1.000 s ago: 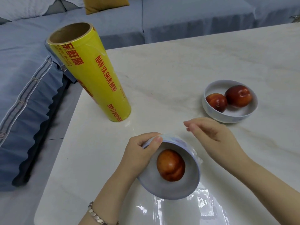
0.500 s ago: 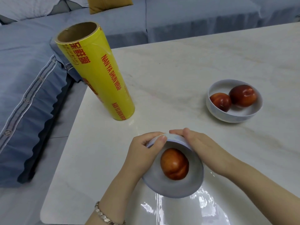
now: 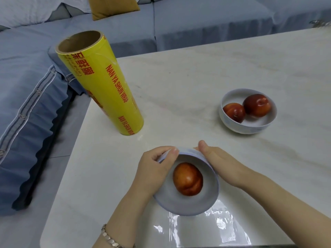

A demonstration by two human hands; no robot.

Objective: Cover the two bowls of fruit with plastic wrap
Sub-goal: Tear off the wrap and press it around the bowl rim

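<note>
1. While the left hand (image 3: 154,169) grips the far-left rim of the near bowl (image 3: 186,203), thumb hooked over the rim and fingers curled behind the outer wall, the bowl is tipped with its mouth toward the camera.
2. The right hand (image 3: 220,163) lies against the bowl's right outer wall. Its fingers are close together and nearly straight, pressing rather than clasping.
3. One reddish-orange fruit (image 3: 187,179) rests inside this bowl, which is close to the table's near edge.
4. A glossy sheet of plastic wrap (image 3: 206,228) lies on the table (image 3: 197,77) along the near edge, running up to the bowl's lower side. Whether film already spans the bowl's mouth cannot be told.
5. The second bowl (image 3: 238,126) stands upright and uncovered toward the table's right side, well apart from both hands. It holds two red fruits (image 3: 234,112) that touch each other.
6. The yellow roll of wrap (image 3: 105,88) stands on end near the table's left edge, its cardboard core open at the top.
7. A metal bracelet (image 3: 109,237) circles the left wrist.
8. A blue-grey sofa (image 3: 125,29) with a mustard cushion (image 3: 112,6) runs beyond the table's far and left edges.
</note>
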